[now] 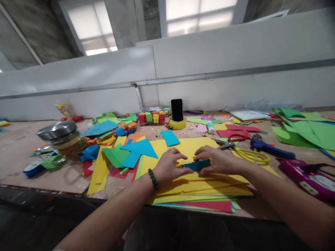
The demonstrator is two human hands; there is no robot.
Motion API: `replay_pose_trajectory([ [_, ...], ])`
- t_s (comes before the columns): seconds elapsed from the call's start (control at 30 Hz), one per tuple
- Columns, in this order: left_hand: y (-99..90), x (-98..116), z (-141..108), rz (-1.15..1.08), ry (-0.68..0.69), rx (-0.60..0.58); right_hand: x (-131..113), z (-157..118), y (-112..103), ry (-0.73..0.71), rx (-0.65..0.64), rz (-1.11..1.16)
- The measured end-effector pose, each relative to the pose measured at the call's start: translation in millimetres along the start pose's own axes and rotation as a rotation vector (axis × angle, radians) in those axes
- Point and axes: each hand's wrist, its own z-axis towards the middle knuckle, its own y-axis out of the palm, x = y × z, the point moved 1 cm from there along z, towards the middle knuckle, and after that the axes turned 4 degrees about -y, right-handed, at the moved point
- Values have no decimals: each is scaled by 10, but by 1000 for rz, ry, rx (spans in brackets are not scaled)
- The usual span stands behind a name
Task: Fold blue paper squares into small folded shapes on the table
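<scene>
A small dark-blue folded paper strip [196, 165] lies between my two hands, just over a stack of yellow paper sheets [167, 188]. My left hand [171, 165], with a green bead bracelet at the wrist, has thumb and fingers curved about the strip's left end. The fingers of my right hand [218, 160] close around its right end. Beyond my left hand lies a light-blue paper rectangle [170, 138]. Scissors with yellow handles [252, 155] and scissors with red handles [239, 135] lie beside my right hand.
To the left stand a glass jar with a metal lid [62, 137] and a blue tape dispenser [35, 168]. Paper cubes [155, 118] and a phone [177, 109] on yellow tape stand behind. At right are a glue stick [210, 127], a blue-handled tool [272, 148] and a magenta device [306, 179].
</scene>
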Motion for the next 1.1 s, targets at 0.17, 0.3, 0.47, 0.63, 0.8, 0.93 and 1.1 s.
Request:
replay_pose_trajectory([
  [0.17, -8, 61, -49, 265, 221, 36, -114, -2, 118, -187, 167, -232],
  [0.3, -140, 50, -152, 420, 290, -71, -165, -18, 204, -250, 86, -217],
  [0.47, -163, -16, -158, 225, 201, -183, -59, 12, 225, -68, 131, -82],
  [0.63, -55, -103, 18, 307, 60, -117, 75, 51, 287, 21, 161, -54],
  [0.8, -12, -202, 154, 246, 14, -89, 231, 76, 358, 213, 257, 71],
  [0.93, 16, -300, 219, 142, -139, -94, 119, 49, 262, 97, 374, -17],
  [1.1, -56, -234, 204, 255, -100, 35, -92, -15, 162, -66, 74, -32],
])
